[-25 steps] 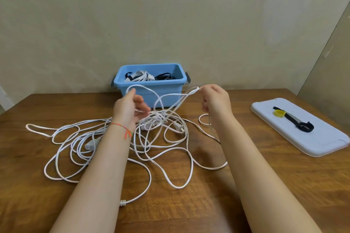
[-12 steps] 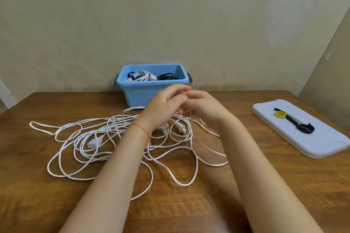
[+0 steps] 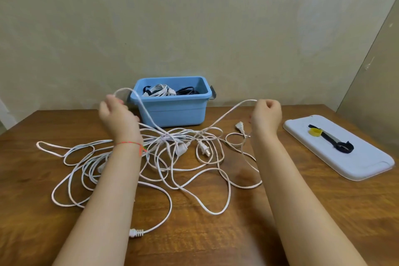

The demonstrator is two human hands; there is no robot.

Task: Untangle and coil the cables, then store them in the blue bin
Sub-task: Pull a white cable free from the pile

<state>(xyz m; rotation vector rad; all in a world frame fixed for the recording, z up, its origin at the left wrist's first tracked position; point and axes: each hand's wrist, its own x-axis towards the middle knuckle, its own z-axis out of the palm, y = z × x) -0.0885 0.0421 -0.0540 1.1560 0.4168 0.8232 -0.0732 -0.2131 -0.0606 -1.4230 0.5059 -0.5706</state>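
Observation:
A tangle of white cables (image 3: pixel 164 157) sprawls across the wooden table, with plugs at its middle and a loose connector near the front. My left hand (image 3: pixel 115 115) is raised left of the blue bin (image 3: pixel 172 110) and holds a strand that arcs over it. My right hand (image 3: pixel 266 114) is a fist to the bin's right, gripping another strand that runs down into the knot. Both strands are lifted and pulled apart. Coiled white and black cables lie inside the bin.
A white bin lid (image 3: pixel 356 157) lies at the right of the table, carrying a black strap (image 3: pixel 336 141) and a yellow roll (image 3: pixel 315 131). A wall stands close behind the bin. The wooden table (image 3: pixel 216 233) extends to the front edge.
My hands were together over the tangle half a second ago. They have since drawn apart, left and right, each lifting a white strand.

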